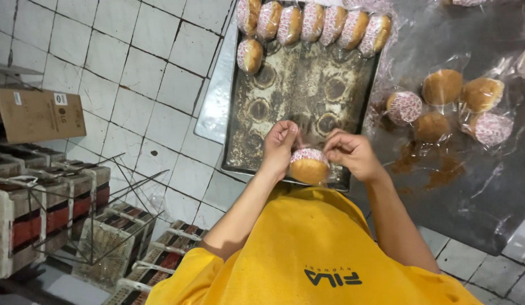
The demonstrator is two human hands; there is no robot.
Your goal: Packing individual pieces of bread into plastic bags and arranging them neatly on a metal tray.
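Both hands, the left hand (279, 144) and right hand (350, 152), are pinching 1 cupcake (309, 165) in what seems a clear wrapper, above the near edge of the baking tray (296, 90). A loosening pinch could be dropping it onto the tray's crumbs.

bakery: baking tray (240, 101), wrapped buns (443, 86)

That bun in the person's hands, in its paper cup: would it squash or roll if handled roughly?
The bun looks soft and light, so a firm squeeze would probably dent it. Both hands, left and right, pinch thin clear wrap around it, which is likely floppy and slippery. Its rounded shape may roll on its side, as buns on the tray lie tipped.
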